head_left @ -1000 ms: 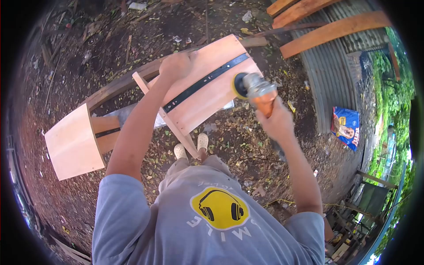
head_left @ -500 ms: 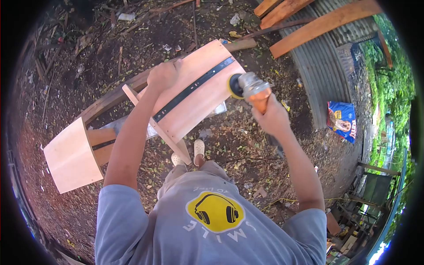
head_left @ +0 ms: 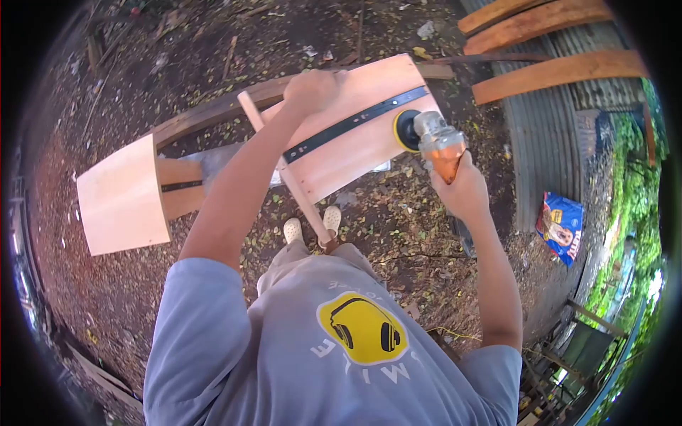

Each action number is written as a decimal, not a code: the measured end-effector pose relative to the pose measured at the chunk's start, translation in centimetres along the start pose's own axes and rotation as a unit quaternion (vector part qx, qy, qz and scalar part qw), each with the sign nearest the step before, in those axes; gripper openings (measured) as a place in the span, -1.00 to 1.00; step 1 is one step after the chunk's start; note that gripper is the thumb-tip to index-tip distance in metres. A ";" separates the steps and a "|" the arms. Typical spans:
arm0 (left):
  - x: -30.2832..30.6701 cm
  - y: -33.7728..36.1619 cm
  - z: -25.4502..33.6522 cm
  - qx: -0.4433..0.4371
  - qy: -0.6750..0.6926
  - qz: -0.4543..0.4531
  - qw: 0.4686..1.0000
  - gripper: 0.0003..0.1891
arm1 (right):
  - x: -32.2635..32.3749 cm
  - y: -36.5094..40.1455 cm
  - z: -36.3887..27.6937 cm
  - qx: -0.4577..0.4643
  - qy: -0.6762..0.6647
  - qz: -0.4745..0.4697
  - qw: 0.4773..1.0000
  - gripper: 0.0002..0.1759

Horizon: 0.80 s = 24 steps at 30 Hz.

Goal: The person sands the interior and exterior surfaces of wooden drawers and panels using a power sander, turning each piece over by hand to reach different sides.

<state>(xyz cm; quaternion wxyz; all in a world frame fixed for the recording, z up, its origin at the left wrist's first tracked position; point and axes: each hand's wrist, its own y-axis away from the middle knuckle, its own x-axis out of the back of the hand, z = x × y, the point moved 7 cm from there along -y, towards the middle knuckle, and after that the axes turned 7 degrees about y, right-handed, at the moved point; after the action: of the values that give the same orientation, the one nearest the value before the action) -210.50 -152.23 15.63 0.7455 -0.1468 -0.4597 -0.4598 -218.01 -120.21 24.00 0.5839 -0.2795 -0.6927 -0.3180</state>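
A pale wooden drawer (head_left: 334, 170) lies on its side, with a black metal slide rail (head_left: 355, 124) along its upward face. My left hand (head_left: 310, 92) is closed over the far edge of this drawer. In my right hand (head_left: 463, 188) is an angle grinder (head_left: 444, 145) with an orange and clear-wrapped body, its fingers wrapped round it. The grinder's round, yellow-edged sanding disc (head_left: 407, 131) is at the drawer's right end, just below the rail; firm contact cannot be made out. A similar wooden piece with a wide front panel (head_left: 121, 199) lies to the left.
A long timber beam (head_left: 206, 117) runs beneath the wooden pieces. Curved orange-brown boards (head_left: 561, 74) rest over corrugated metal sheets (head_left: 536, 135) at upper right. A blue printed bag (head_left: 561, 227) lies on the leaf-strewn ground. My feet in pale clogs (head_left: 293, 229) are close to the drawer.
The whole view has shifted, so the drawer sits further right and higher. The disc has gone from the drawer's right end edge to over its face, below the rail.
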 end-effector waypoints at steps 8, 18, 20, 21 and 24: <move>0.4 0.5 0.4 0.004 0.012 0.002 1.000 -0.30 | -1.9 5.8 -10.4 0.109 -0.004 -0.101 0.989 -0.33; -1.3 -1.3 -0.9 -0.032 0.017 0.034 0.999 -0.37 | -0.3 5.3 -5.2 0.023 -0.042 0.009 0.999 -0.38; -1.3 -1.4 -1.1 -0.035 0.026 0.025 0.999 -0.39 | 0.3 4.6 -0.2 -0.073 -0.004 0.072 0.995 -0.37; -1.2 -1.2 -1.3 -0.026 0.038 0.010 0.999 -0.39 | 0.4 4.7 2.4 -0.140 0.002 0.091 0.986 -0.36; -0.2 0.0 -1.8 -0.046 0.026 0.002 0.999 -0.35 | -3.5 7.4 12.1 -0.172 -0.244 0.233 0.925 -0.36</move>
<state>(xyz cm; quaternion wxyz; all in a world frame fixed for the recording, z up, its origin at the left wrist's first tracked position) -209.58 -153.28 14.52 0.7505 -0.1697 -0.4179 -0.4829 -219.43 -106.22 19.98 0.3973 -0.5982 -0.6640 -0.2085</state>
